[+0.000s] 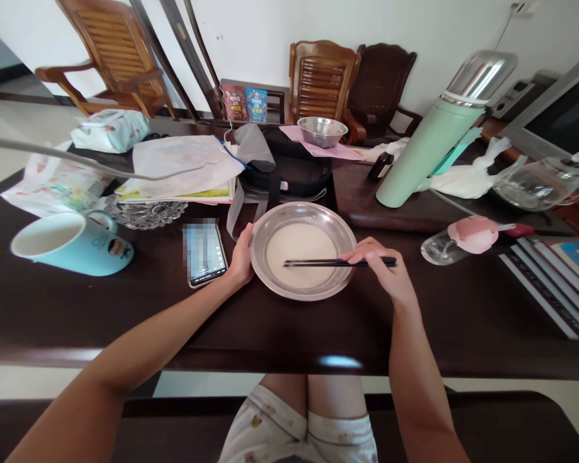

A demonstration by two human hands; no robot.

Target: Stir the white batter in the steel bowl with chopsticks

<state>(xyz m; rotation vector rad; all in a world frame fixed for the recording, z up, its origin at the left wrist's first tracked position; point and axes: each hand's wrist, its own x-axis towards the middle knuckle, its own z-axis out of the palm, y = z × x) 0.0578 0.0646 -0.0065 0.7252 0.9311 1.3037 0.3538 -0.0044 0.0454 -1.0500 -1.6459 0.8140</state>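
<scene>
A round metal bowl (303, 292) stands on the dark wooden table in front of me. Inside lies a pale, whitish mass (302, 241) with a smooth surface; whether it is liquid or batter I cannot tell. My left hand (244, 257) grips the bowl's left rim, fingers behind it. Black chopsticks (328, 262) are held in my right hand (379, 263) over the bowl's right side, their tips at the pale mass. A smartphone (205, 252) with a lit screen lies just left of my left hand.
To the left are a light blue mug (77, 244), a glass dish (147, 214) and papers (178, 157). A green thermos (427, 145), a pink-lidded bottle (463, 239) and stacked books (554, 283) stand on the right. Behind are a black bag (294, 167) and a smaller metal bowl (322, 132).
</scene>
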